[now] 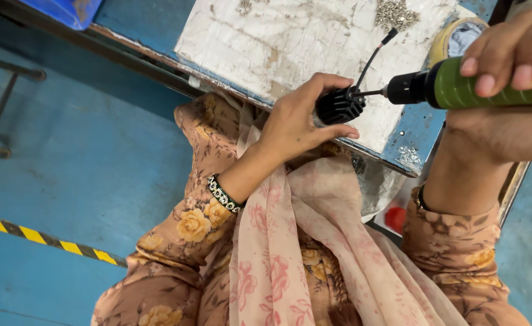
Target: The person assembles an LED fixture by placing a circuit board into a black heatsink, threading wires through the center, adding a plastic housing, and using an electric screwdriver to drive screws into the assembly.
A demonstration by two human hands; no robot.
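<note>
The left hand (pixel 296 124) sits at the centre of the view, fingers curled narrow around a black finned part (pixel 337 105) — thumb below, forefinger arched over the top. A thin black wire (pixel 374 54) rises from the part toward one o'clock. The part is held just over the near edge of a worn white board (pixel 290 36) lying on the blue bench (pixel 417 130).

At three o'clock the right hand (pixel 507 78) is wrapped tight around a green powered screwdriver (pixel 477 87), fingertips (pixel 486 84) pressed on its barrel. Its black nose (pixel 406 88) points toward nine o'clock, and the slim bit (pixel 370 93) meets the finned part. A heap of small screws (pixel 395 13) lies at twelve o'clock on the board — well apart from both hands.
</note>
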